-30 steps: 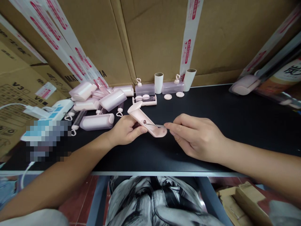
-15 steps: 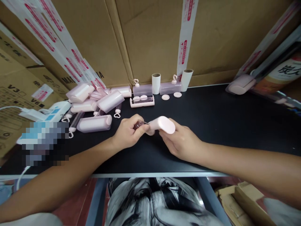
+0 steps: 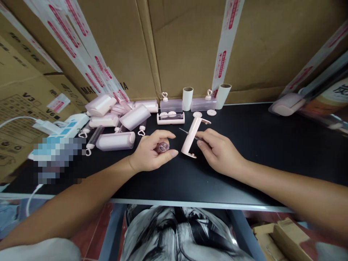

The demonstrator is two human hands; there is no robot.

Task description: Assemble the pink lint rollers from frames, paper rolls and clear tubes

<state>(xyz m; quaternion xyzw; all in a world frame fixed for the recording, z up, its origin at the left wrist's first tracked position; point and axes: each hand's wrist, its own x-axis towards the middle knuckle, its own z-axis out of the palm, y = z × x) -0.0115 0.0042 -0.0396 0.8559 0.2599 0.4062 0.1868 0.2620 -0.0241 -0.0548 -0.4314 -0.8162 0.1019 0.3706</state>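
the pink frame [image 3: 191, 136], held by the left hand [image 3: 146, 152] a second ago, is now at the right hand [image 3: 221, 146], turned from ten-to-four to one-to-seven o'clock. the left thumb and forefinger have parted, baring the round end of the clear tube [image 3: 163, 146]. the tip of the thin metal tool [image 3: 183, 130], earlier inside the frame, now sticks out toward ten o'clock.

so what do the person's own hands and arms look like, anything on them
Left hand and right hand are bare, with no gloves, rings or watch visible; forearms are uncovered. A plain pale grey sleeve shows by the left arm.
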